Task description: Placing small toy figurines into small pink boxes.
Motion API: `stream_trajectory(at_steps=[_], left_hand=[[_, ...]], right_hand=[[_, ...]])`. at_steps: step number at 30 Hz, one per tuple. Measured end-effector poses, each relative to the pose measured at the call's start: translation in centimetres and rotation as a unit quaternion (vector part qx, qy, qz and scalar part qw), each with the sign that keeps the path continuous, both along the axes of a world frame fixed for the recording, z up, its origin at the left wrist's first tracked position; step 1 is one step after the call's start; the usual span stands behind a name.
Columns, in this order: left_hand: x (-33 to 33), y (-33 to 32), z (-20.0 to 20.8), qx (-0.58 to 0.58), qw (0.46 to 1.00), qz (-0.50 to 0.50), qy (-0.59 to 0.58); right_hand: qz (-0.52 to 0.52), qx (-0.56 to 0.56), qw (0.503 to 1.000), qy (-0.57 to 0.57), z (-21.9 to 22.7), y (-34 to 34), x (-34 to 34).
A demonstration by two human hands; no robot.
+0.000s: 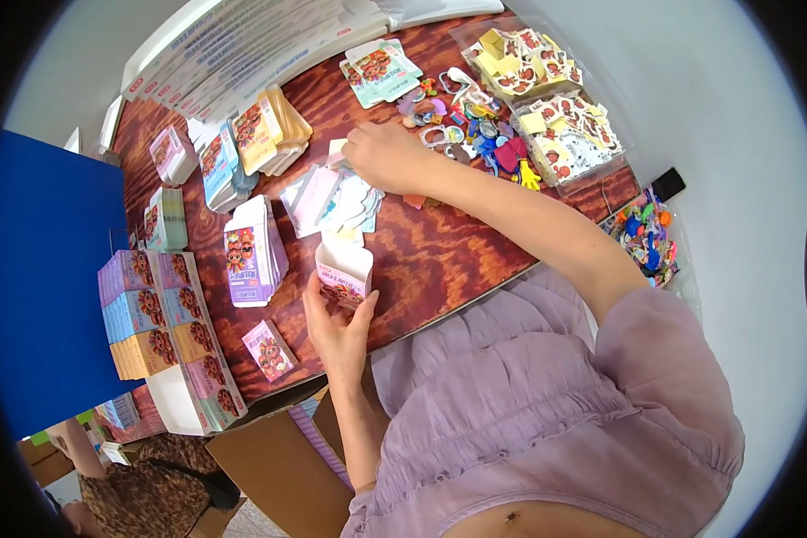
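Two hands were in play, and one pink box [343,272] stood upright between them and the surface [435,247], its mouth wide open. The left hand [334,334] had it, thumb on one side and fingers on the other, gripping the lower part! Just beyond the box, the right hand [368,154] was bent over a pale card [336,151], fingers bunched together; whether they pinched it, I couldn't tell. Nearer the box lay a heap of loose cards [357,204], overlapping too much to count.

On to the stacks, and there were five left of the box: one purple stack [253,255], one green stack [165,220], one pink stack [173,155], one blue stack [220,169] and one yellow stack [269,134]. Well beyond the box, a few green cartons [381,72] were fanned out. One small pink packet [269,351] lay to its lower left.

Now the containers! Far right beyond the box sat two clear trays [592,177], both loaded with small printed pieces [569,125], pale yellow ones among them. Farther right of the box, one clear container [688,282] brimmed with colourful trinkets [647,238], while more toys [489,139] were piled loose before the trays. Well left, one white display box [175,402] showed its white inside beside packed purple, blue and orange boxes [136,309].
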State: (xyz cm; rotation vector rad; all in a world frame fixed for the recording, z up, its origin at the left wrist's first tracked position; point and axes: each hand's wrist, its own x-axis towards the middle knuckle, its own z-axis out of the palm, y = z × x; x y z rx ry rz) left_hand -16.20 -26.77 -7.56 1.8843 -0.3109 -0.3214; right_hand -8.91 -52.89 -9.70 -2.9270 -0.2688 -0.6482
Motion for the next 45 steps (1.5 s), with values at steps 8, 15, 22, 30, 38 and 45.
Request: stream_trajectory(at_steps=[8,15,22,30,38,45], left_hand=[[-0.7,-0.2,-0.1,-0.037,0.999,0.026,0.004],[-0.8,1.6,-0.1,0.099,0.992,0.027,-0.067],[-0.7,1.3,1.7,0.255,0.948,-0.051,-0.181],[-1.1,0.9,1.3,0.271,0.941,-0.083,-0.185],[-1.6,-0.5,1.9,0.226,0.95,-0.141,-0.163],[-1.4,-1.1,1.4,0.174,0.964,-0.135,-0.147]], right_hand=[[0.054,-0.009,0.99,-0.13,0.6,0.7,-2.1],[-0.006,0.36,0.933,0.008,1.6,0.8,-4.8],[0.054,0.407,0.867,0.283,5.2,0.1,-8.7],[0.097,0.215,0.919,0.316,5.8,0.9,-8.6],[0.075,0.29,0.896,0.327,5.6,2.7,-8.8],[-0.02,0.436,0.882,0.18,4.2,4.5,-12.2]])
